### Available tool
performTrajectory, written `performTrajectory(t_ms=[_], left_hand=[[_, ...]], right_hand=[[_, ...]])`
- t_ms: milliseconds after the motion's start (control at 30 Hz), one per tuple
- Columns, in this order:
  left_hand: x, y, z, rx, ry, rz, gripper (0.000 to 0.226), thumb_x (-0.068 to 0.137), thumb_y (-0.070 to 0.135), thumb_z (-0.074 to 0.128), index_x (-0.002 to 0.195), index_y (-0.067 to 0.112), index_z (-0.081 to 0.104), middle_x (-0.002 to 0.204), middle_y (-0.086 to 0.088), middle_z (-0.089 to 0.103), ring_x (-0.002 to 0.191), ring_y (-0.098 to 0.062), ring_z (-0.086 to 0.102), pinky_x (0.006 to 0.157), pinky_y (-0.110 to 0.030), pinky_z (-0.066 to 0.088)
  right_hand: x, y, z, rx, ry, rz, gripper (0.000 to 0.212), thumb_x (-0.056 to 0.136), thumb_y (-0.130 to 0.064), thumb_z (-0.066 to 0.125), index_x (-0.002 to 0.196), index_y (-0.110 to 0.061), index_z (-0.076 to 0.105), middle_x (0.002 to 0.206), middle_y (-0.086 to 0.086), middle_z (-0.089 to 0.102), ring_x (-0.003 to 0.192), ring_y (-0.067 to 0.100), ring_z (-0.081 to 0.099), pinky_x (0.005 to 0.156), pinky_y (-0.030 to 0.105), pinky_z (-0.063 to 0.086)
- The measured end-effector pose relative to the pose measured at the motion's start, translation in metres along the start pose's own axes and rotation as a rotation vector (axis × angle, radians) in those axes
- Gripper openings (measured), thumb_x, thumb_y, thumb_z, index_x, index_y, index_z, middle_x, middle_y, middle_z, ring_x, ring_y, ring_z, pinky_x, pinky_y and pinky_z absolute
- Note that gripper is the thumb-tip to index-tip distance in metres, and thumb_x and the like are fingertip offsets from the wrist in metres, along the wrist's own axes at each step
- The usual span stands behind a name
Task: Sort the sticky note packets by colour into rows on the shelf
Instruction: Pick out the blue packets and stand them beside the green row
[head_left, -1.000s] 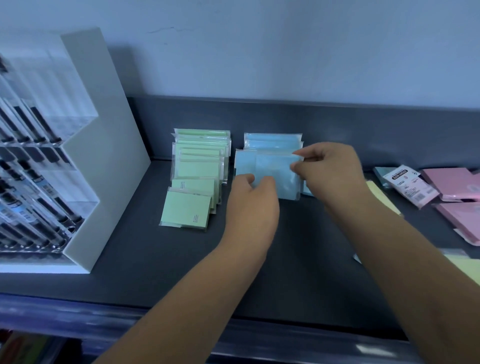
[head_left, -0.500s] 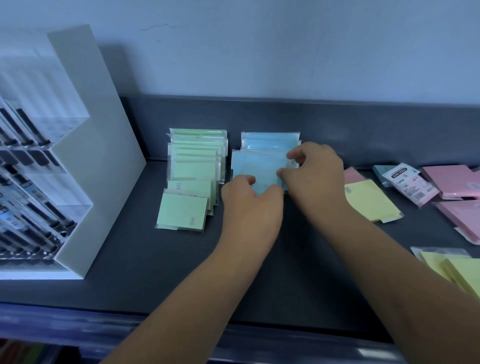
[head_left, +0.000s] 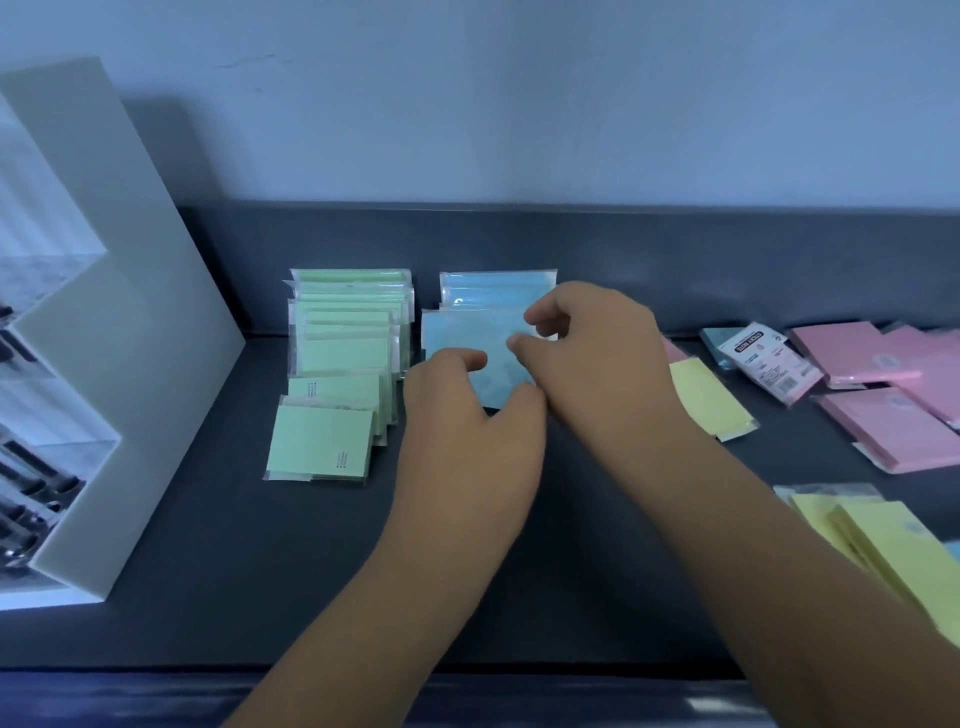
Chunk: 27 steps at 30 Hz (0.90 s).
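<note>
both hands (head_left: 467, 415) grasping blue packets (head_left: 467, 338) on dark shelf (head_left: 234, 545) below pale wall (head_left: 519, 104).

Dim, bluish light washes the whole frame, flat and without glare. A soft shadow falls on the wall (head_left: 519, 104) right of the white display stand (head_left: 130, 291) at upper left. Wide-angle bending curves the edges; detail is soft throughout.

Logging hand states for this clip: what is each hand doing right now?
Left hand: fingers pinching the front blue packet.
Right hand: fingers curled on the same packet.
</note>
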<state>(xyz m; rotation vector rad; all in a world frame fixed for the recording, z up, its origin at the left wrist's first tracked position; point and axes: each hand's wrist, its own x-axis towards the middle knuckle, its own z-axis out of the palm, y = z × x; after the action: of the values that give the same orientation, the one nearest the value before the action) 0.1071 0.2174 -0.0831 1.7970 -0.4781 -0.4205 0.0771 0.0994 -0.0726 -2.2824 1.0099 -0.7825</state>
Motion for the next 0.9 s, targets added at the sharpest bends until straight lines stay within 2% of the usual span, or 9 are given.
performTrajectory(t_ms=[100, 167, 267, 367, 500, 600, 733, 800, 900], left_hand=[[-0.008, -0.002, -0.001, 0.052, -0.036, 0.063, 0.037, 0.093, 0.037, 0.061, 0.128, 0.041, 0.049, 0.123, 0.020, 0.052, 0.074, 0.022, 0.054, 0.053, -0.010, 0.041], [-0.010, -0.005, -0.001, 0.121, -0.058, 0.142, 0.038, 0.094, 0.039, 0.059, 0.130, 0.041, 0.049, 0.129, 0.026, 0.048, 0.093, 0.024, 0.049, 0.071, -0.010, 0.040], [-0.011, -0.006, 0.002, 0.308, -0.099, 0.253, 0.042, 0.095, 0.047, 0.055, 0.136, 0.038, 0.046, 0.127, 0.030, 0.041, 0.116, 0.010, 0.042, 0.093, -0.019, 0.036], [-0.014, -0.003, 0.010, 0.439, -0.155, 0.301, 0.044, 0.095, 0.052, 0.052, 0.137, 0.039, 0.046, 0.125, 0.029, 0.042, 0.117, 0.002, 0.044, 0.091, -0.019, 0.030], [-0.018, 0.003, 0.038, 0.492, -0.183, 0.344, 0.039, 0.095, 0.052, 0.051, 0.131, 0.037, 0.055, 0.129, 0.024, 0.052, 0.109, 0.007, 0.041, 0.083, -0.012, 0.030], [-0.026, 0.009, 0.066, 0.525, -0.207, 0.362, 0.032, 0.094, 0.052, 0.051, 0.122, 0.038, 0.058, 0.121, 0.025, 0.055, 0.102, 0.008, 0.042, 0.074, -0.007, 0.031], [-0.043, 0.018, 0.104, 0.502, -0.195, 0.375, 0.028, 0.092, 0.053, 0.052, 0.115, 0.040, 0.061, 0.113, 0.028, 0.055, 0.100, 0.006, 0.048, 0.076, -0.008, 0.036], [-0.051, 0.025, 0.127, 0.493, -0.161, 0.376, 0.026, 0.091, 0.052, 0.053, 0.113, 0.041, 0.062, 0.113, 0.028, 0.055, 0.103, 0.011, 0.048, 0.074, -0.009, 0.037], [-0.064, 0.038, 0.171, 0.479, -0.113, 0.337, 0.023, 0.091, 0.050, 0.055, 0.109, 0.039, 0.064, 0.105, 0.028, 0.055, 0.086, 0.004, 0.057, 0.069, -0.014, 0.041]], right_hand=[[-0.007, 0.011, -0.022, 0.011, 0.024, 0.022, 0.016, 0.087, -0.034, 0.073, 0.102, -0.027, 0.072, 0.095, -0.013, 0.070, 0.092, 0.006, 0.064, 0.082, 0.029, 0.052], [-0.011, 0.026, -0.041, 0.034, 0.047, 0.060, 0.018, 0.087, -0.037, 0.074, 0.102, -0.028, 0.073, 0.094, -0.015, 0.070, 0.091, 0.004, 0.065, 0.082, 0.027, 0.052], [-0.022, 0.052, -0.071, 0.013, 0.023, 0.102, 0.025, 0.089, -0.042, 0.073, 0.110, -0.029, 0.073, 0.096, -0.018, 0.070, 0.093, -0.001, 0.063, 0.081, 0.020, 0.049], [-0.039, 0.080, -0.101, -0.046, 0.015, 0.113, 0.032, 0.089, -0.041, 0.073, 0.119, -0.029, 0.072, 0.108, -0.015, 0.072, 0.101, 0.007, 0.064, 0.090, 0.030, 0.049], [-0.053, 0.120, -0.137, -0.055, 0.069, 0.163, 0.031, 0.087, -0.040, 0.070, 0.116, -0.028, 0.073, 0.107, -0.014, 0.072, 0.105, 0.011, 0.064, 0.098, 0.038, 0.050], [-0.059, 0.148, -0.162, -0.099, 0.064, 0.149, 0.030, 0.088, -0.042, 0.067, 0.115, -0.031, 0.072, 0.109, -0.015, 0.071, 0.109, 0.012, 0.063, 0.102, 0.044, 0.051], [-0.059, 0.188, -0.195, -0.078, 0.033, 0.114, 0.026, 0.089, -0.039, 0.069, 0.115, -0.035, 0.072, 0.110, -0.020, 0.071, 0.108, 0.008, 0.063, 0.098, 0.036, 0.049], [-0.058, 0.211, -0.210, -0.096, 0.011, 0.091, 0.026, 0.090, -0.038, 0.070, 0.116, -0.034, 0.072, 0.110, -0.019, 0.070, 0.105, 0.007, 0.062, 0.091, 0.029, 0.046], [-0.058, 0.240, -0.237, -0.135, -0.064, 0.010, 0.028, 0.088, -0.040, 0.067, 0.115, -0.035, 0.070, 0.107, -0.023, 0.065, 0.095, -0.007, 0.054, 0.082, 0.004, 0.036]])
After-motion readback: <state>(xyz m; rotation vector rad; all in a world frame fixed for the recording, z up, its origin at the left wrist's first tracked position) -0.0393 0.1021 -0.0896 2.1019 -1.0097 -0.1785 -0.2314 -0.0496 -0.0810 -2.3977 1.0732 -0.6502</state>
